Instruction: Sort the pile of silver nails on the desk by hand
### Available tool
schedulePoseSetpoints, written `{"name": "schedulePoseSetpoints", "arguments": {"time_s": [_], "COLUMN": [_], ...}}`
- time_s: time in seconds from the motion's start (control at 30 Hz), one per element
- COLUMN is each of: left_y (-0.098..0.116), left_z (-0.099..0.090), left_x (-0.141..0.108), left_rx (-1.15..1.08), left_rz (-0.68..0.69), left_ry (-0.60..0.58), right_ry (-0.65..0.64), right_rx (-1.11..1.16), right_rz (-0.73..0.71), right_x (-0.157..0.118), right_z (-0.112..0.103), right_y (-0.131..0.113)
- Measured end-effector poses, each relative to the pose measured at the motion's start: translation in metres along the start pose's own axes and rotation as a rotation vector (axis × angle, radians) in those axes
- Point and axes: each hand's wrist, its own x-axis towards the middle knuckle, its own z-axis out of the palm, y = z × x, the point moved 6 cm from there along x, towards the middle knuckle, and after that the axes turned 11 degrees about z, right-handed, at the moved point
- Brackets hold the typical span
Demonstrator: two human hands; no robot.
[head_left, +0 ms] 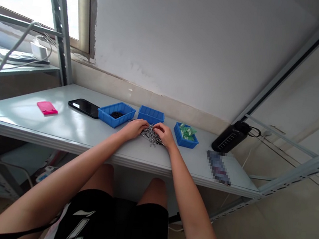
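Observation:
A loose pile of slim, silvery metal pieces (pixel 152 136) lies on the grey tabletop, too small for me to tell their exact kind. From its left side, my left hand (pixel 135 128) reaches in with fingers curled and closed at the pieces. My right hand (pixel 164 133) rests at the pile's right side, its thumb and fingers bent together over the metal. What the fingertips pinch is hidden. Just behind the hands is a blue bin (pixel 151 115). Left of it, another blue bin (pixel 108 118) contains dark small parts (pixel 117 115).
On the right, a blue bin (pixel 187 143) holds green-and-clear packets (pixel 187 131). Beyond it stand a black bottle (pixel 230 137) and a blurred flat item (pixel 219 167). A phone (pixel 85 107) and a pink case (pixel 47 108) lie left. The shelf's front edge (pixel 140 165) crosses below my forearms.

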Motion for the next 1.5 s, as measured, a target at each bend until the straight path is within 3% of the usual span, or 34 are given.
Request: {"name": "schedulePoseSetpoints", "arguments": {"time_s": [0.17, 0.43, 0.63, 0.9, 1.5], "left_y": [-0.001, -0.007, -0.008, -0.007, 0.000], "left_z": [-0.001, -0.001, 0.004, 0.007, 0.010], "left_x": [-0.001, -0.005, -0.006, -0.005, -0.005], "left_rx": [0.007, 0.061, 0.090, 0.130, 0.166], "left_rz": [-0.042, -0.158, -0.124, -0.075, 0.050], "left_ry": [0.008, 0.035, -0.030, -0.100, -0.168], "right_ry": [0.016, 0.171, 0.217, 0.342, 0.333], "right_rx": [-0.006, -0.055, -0.111, -0.157, -0.142], "right_rz": [0.009, 0.022, 0.057, 0.086, 0.145], "right_x": [-0.001, 0.005, 0.015, 0.007, 0.007], "right_z": [-0.001, -0.009, -0.008, -0.022, -0.030], "right_y": [-0.003, 0.003, 0.013, 0.016, 0.025]}}
